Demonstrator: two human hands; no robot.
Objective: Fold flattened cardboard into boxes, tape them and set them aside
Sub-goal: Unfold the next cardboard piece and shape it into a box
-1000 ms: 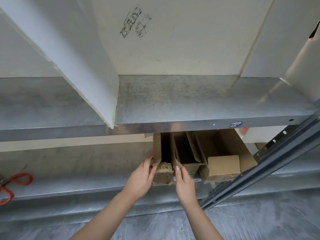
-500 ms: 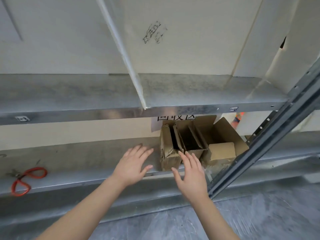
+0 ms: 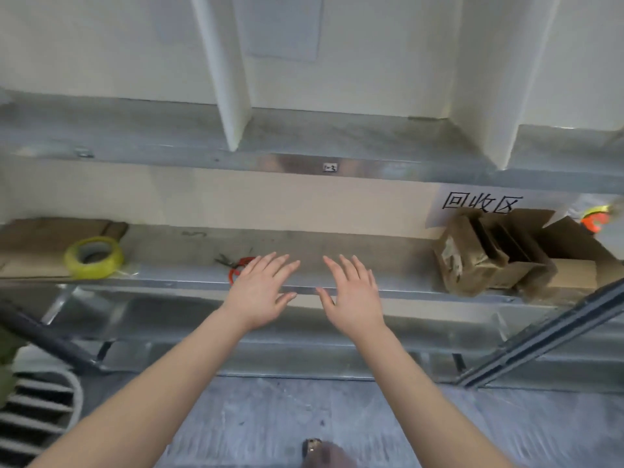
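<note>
Flat cardboard point(image 3: 50, 243) far left on the shelf point(image 3: 371, 265), yellow tape roll point(image 3: 94, 257) resting on it. Red scissors point(image 3: 236, 265) just beside the left hand point(image 3: 261, 293). Left hand and right hand point(image 3: 353, 293) spread wide, empty, over the shelf edge. Folded boxes point(image 3: 489, 258) far right, well apart, interiors dark.
</note>
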